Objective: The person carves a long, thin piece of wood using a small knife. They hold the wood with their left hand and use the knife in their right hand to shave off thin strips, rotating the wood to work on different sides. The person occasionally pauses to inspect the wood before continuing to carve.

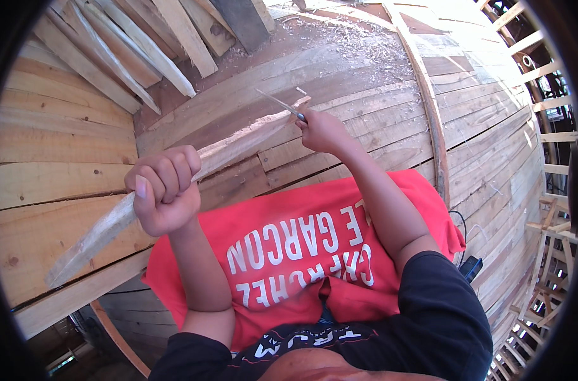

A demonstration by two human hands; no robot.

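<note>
My left hand (164, 189) is wrapped round a long, pale piece of wood (238, 143) that slants from the lower left up to the middle of the view. Its far upper side looks rough and freshly cut. Close to its far end, my right hand (326, 132) is closed on the handle of a knife (276, 101). The thin blade points up and left, crossing the wood near its tip; whether the edge touches it I cannot tell. A small curled shaving (301, 91) shows just beyond. Across my lap lies a red cloth (289, 244) with white lettering.
Several rough boards (152, 47) lean together at the far left, above a plank surface (67, 136). Wood shavings (374, 51) litter the far plank floor (486, 184). A long batten (425, 95) runs along it. At the right are a small black device (471, 268) with a cable and wooden slats (555, 136).
</note>
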